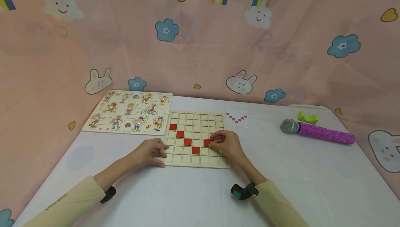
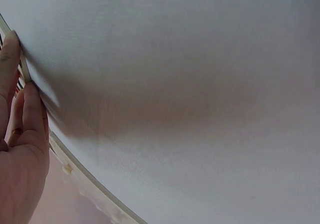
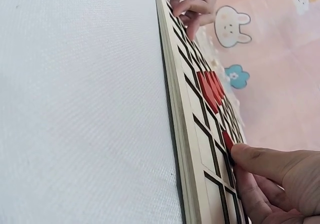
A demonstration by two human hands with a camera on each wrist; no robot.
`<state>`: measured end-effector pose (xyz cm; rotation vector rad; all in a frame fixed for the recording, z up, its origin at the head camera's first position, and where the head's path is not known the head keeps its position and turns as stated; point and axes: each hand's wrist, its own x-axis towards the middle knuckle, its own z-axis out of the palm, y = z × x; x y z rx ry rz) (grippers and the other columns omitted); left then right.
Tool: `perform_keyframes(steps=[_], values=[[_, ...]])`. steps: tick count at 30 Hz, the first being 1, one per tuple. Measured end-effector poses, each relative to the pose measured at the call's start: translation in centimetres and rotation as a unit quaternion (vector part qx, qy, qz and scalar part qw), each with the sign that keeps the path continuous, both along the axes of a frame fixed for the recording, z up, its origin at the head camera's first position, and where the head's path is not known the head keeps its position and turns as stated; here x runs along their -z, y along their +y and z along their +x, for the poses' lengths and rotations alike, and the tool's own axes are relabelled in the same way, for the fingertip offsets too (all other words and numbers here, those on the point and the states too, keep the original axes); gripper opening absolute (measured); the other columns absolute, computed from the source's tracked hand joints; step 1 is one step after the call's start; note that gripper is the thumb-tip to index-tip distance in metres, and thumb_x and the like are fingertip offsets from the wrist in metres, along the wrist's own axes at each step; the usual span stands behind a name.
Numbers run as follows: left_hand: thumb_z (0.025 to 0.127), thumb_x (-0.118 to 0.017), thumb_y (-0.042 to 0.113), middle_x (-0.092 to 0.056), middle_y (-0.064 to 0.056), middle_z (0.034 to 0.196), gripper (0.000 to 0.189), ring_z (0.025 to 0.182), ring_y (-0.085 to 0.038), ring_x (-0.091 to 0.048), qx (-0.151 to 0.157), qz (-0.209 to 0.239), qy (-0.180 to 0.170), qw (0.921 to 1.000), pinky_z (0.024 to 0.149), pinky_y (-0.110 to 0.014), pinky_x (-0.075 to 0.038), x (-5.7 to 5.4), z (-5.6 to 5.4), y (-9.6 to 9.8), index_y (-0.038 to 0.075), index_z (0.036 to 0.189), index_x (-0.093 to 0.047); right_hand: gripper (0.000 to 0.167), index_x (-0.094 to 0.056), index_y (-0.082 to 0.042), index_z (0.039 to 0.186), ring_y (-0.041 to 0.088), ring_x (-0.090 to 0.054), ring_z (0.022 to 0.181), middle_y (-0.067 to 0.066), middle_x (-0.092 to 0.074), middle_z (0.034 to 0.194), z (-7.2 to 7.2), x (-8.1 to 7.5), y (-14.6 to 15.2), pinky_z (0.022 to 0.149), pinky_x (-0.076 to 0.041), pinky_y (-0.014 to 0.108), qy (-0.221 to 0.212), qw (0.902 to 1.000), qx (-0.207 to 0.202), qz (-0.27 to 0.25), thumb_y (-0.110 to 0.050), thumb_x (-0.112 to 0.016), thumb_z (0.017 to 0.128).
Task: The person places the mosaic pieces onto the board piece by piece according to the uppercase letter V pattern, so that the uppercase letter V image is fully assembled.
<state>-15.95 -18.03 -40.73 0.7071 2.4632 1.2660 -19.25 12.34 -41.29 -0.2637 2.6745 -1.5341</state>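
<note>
A wooden grid board (image 1: pixel 178 158) lies on the table, with several red square tiles (image 1: pixel 187 142) set in its cells in a descending diagonal. My right hand (image 1: pixel 227 145) pinches another red square tile (image 1: pixel 207 143) between thumb and fingers, low over a cell right of the diagonal's lower end. In the right wrist view this pinched tile (image 3: pixel 228 140) shows only in part behind the thumb. At the board's lower left corner, my left hand (image 1: pixel 150 153) holds the edge with its thumb and fingers. The left wrist view shows those fingertips (image 2: pixel 31 91) against the board's edge.
A picture puzzle board (image 1: pixel 125 114) with sports figures lies at the back left. Behind the grid's right corner is a small pattern card (image 1: pixel 236 117) with a red V. A purple microphone (image 1: pixel 325 134) and a green curved block (image 1: pixel 307 117) lie at the right.
</note>
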Motion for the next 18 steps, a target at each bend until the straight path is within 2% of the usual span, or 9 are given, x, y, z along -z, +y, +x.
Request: perform_keyframes(steps=[5,18], values=[[0.066,-0.084,-0.001,-0.058,-0.011,0.101,0.025,0.118,-0.037,-0.055,-0.002,0.002,-0.001,1.0000,0.088,-0.021,-0.055,0.05,-0.07,-0.09,0.002,0.077,-0.061,0.024,-0.071,0.001,0.094,0.019,-0.069,0.073,0.010,-0.071,0.087,0.17,-0.13,-0.27,0.073,-0.061,0.027,-0.002,1.0000,0.003,0.002,0.000,-0.081,0.073],[0.067,-0.083,-0.002,-0.058,-0.012,0.103,0.025,0.119,-0.037,-0.055,-0.004,0.009,-0.008,0.9999,0.088,-0.022,-0.054,-0.06,-0.02,-0.03,0.001,0.078,-0.061,0.025,-0.069,0.002,0.098,0.019,-0.069,0.077,0.012,-0.071,0.090,-0.14,0.11,-0.13,0.076,-0.060,0.027,-0.001,0.9995,-0.024,-0.019,0.000,-0.079,0.075]])
